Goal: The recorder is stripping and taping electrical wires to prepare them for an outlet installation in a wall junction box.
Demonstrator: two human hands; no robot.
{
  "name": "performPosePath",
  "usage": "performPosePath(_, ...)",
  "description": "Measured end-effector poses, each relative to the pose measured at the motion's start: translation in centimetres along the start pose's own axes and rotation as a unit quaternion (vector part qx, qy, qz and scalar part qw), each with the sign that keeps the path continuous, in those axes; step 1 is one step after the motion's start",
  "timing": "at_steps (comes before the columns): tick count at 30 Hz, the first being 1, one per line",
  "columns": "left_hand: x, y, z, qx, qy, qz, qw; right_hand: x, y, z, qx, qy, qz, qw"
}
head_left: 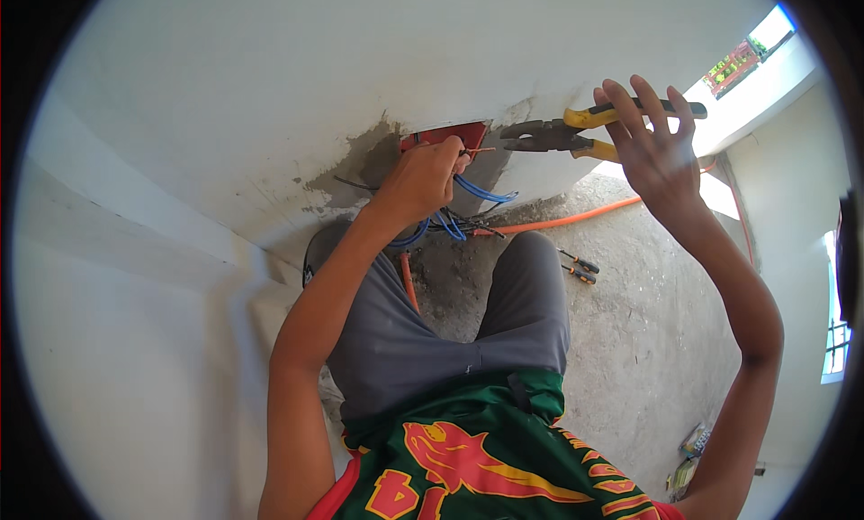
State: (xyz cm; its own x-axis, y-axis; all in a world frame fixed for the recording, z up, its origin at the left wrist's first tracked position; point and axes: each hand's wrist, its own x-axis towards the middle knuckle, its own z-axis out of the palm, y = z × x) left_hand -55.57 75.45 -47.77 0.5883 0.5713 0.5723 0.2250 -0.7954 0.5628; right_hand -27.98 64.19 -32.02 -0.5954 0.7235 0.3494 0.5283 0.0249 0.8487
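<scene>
My left hand (423,176) is closed in a pinch on an electrical wire whose bare copper end (481,150) points to the right. Just behind it a red electrical box (470,135) is set into the wall, partly hidden by my fingers. Yellow-handled pliers (551,135) are gripped in my right hand (655,151), their jaws slightly apart and just right of the copper end, not touching it. Blue wires (486,192) loop down below my left hand, and a dark wire (355,184) sticks out to its left.
An orange conduit (567,217) runs along the floor by the wall, and another orange piece (409,281) lies between my legs. Two screwdrivers (580,270) rest on the concrete floor (630,304) right of my knee. Packets (691,450) lie farther right. The wall (270,97) has rough cement patches.
</scene>
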Motion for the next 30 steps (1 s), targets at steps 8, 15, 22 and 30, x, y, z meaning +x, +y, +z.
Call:
performPosePath(8,0.0,-0.1,-0.1,-0.014,-0.003,0.000,1.000,1.3,0.5,0.2,-0.039,0.051,-0.042,0.997)
performPosePath(15,0.1,0.0,-0.1,-0.018,-0.011,-0.009,1.000,2.1,0.0,-0.3,-0.024,0.053,-0.044,0.997)
performPosePath(22,0.1,0.2,-0.3,-0.014,-0.011,-0.003,1.000,2.1,0.2,-0.8,-0.041,0.045,-0.067,0.996)
performPosePath(30,-1.0,-2.1,0.1,0.152,0.009,0.160,0.975,-0.4,-1.5,-3.4,0.252,-0.185,-0.083,0.946)
